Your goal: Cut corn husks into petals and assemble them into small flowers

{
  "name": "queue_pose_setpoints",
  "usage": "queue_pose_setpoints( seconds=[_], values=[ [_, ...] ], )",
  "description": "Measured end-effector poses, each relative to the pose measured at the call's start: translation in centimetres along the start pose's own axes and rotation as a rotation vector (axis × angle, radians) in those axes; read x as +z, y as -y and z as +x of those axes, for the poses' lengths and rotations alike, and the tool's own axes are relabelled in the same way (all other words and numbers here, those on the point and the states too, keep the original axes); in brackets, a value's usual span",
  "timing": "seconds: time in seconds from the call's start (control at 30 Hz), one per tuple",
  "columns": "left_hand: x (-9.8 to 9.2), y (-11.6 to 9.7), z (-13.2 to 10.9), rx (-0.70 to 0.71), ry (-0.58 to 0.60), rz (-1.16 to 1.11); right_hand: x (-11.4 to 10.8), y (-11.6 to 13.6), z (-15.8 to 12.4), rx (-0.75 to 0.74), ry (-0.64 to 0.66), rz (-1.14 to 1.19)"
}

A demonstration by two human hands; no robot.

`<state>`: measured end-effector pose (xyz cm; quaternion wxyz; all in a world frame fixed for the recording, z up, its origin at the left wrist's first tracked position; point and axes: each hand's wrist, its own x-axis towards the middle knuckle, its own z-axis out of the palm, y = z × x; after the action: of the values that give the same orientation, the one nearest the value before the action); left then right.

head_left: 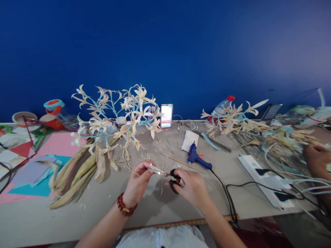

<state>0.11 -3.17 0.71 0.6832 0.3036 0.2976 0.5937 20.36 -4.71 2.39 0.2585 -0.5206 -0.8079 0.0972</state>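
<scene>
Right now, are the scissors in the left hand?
No, the right hand holds the scissors; the left hand pinches a pale piece.

The right fingers are holding one pair of black-handled metal scissors. Rightward, one blue plastic glue gun and one long white power strip are lying.
</scene>
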Motion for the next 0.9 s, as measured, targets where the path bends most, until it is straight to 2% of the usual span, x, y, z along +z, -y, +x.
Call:
queue_pose_setpoints(
  seconds=[0.27,0.43,0.63,0.9],
  values=[
    [0.05,-0.05,0.0,0.002,0.008,0.017,0.03,0.1,0.11,0.009,-0.012,-0.039],
    [-0.06,0.05,0.01,-0.001,0.005,0.024,-0.13,-0.21,0.12,0.032,-0.054,0.068],
    [-0.05,-0.01,0.06,-0.004,0.0,0.002,-0.56,-0.21,0.05,0.044,0.05,0.052],
    [0.09,-0.17,0.04,-0.009,-0.013,-0.014,-0.49,-0.19,-0.11,0.011,0.06,-0.022]
  ],
)
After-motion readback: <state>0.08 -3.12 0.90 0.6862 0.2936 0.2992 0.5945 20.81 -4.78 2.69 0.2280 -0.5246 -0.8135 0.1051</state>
